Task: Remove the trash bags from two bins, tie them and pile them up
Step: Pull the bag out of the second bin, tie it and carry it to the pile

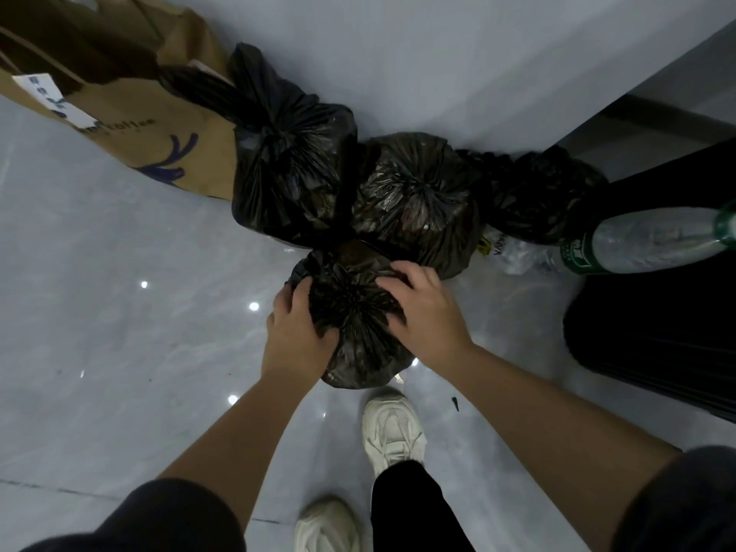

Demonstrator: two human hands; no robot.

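Four black tied bags sat clustered on the pale tiled floor (119, 292) near the wall (438, 53). The nearest trash bag (354, 332) was in front of the rest, just ahead of a white shoe (392, 428), its gathered top facing up. The left hand (296, 332) gripped that bag's left side, fingers curled into the plastic. The right hand (426, 312) lay over its upper right side, fingers bent round the bag and thumb dug into the folds, so both hands were grasping it. Whether the bag rested on the floor or was slightly lifted could not be told. The middle bag (414, 197) touched the nearest trash bag from behind. The left rear bag (286, 153) pressed against the middle bag and leaned on a brown paper bag (131, 101) with blue print. The right rear bag (533, 193) sat beside the middle bag, closer to the corner. A clear plastic bottle (645, 241) with a green label lay tilted at the right, next to a crumpled clear wrapper (513, 253). A dark ribbed object (657, 332) stood at the right edge; what it was could not be told. A second white shoe (326, 527) showed at the bottom.
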